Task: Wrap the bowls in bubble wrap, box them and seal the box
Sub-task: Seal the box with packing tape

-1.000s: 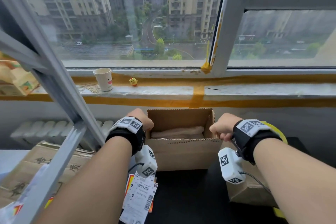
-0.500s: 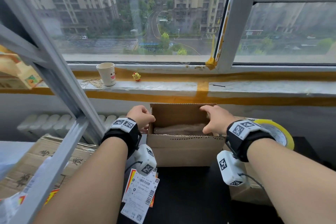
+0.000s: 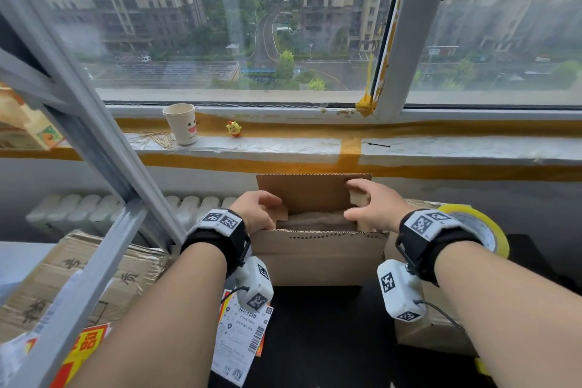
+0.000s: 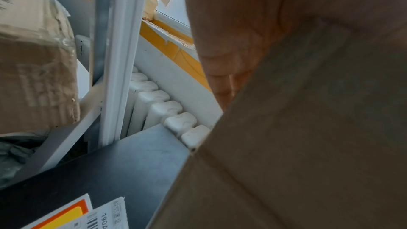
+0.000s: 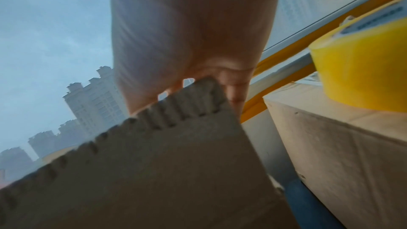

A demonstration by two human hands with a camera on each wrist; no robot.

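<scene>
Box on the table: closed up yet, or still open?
Still open. The box has its far flap upright, wrapped contents showing, and both small side flaps only partly folded in.

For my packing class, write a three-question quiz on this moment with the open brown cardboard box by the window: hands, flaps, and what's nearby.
1. True or false: the far flap of the open brown cardboard box stands upright.
2. Which hand is nearer the yellow roll of packing tape?
3. The left hand and right hand are at: A) the side flaps, B) the white paper cup, C) the tape.

Key: 1 true; 2 right; 3 A.
</scene>
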